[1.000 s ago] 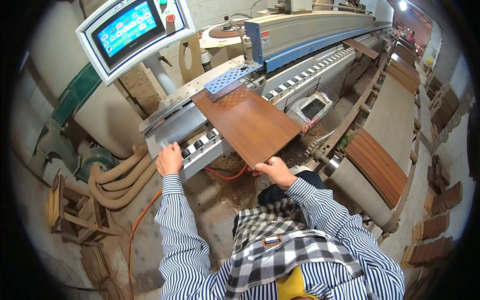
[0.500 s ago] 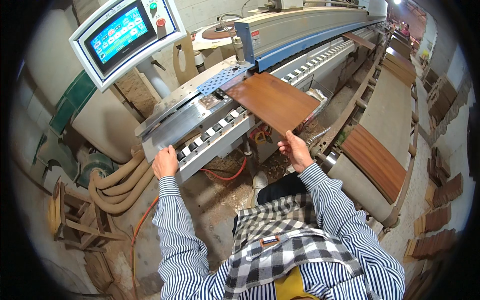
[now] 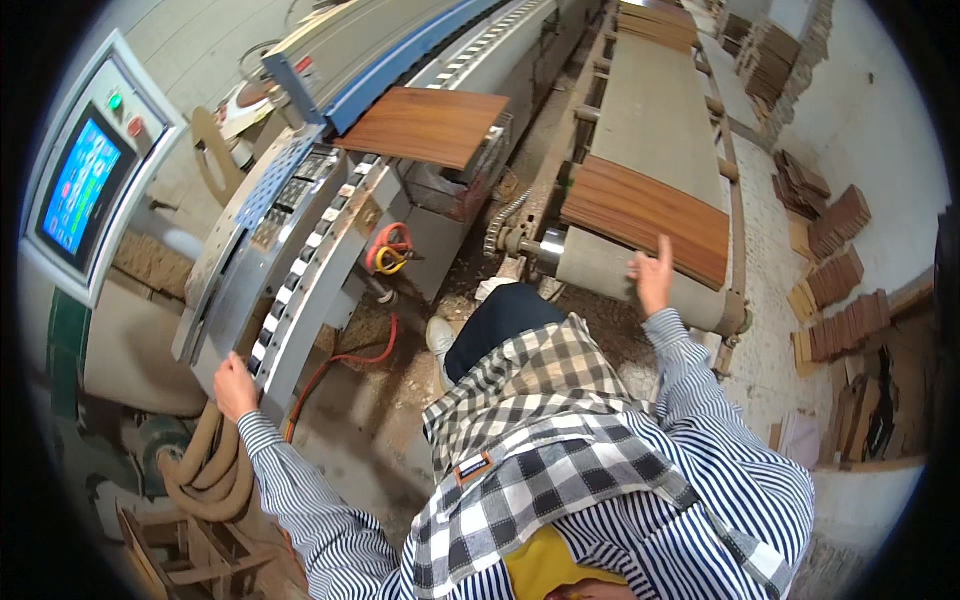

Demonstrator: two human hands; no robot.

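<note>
Right hand [image 3: 653, 278] raised with fingers spread loose, gripping nothing, hovering just at the near edge of the brown wood panel [image 3: 648, 212] lying flat on the grey conveyor belt [image 3: 652, 110]. Left hand [image 3: 234, 385] curled against the near end of the roller track [image 3: 312, 268] of the long edge-banding machine [image 3: 400, 55], fingers pressed to its metal corner. Farther up that track from the left hand, a second wood panel [image 3: 424, 124] lying flat, well clear of both hands. Left of it, a control screen [image 3: 78, 188] lit blue. Below the left hand, tan hoses [image 3: 205, 475] coiled on the dusty concrete floor [image 3: 360, 420]. Beyond the right hand, stacks of panels [image 3: 838, 250] along the wall.
</note>
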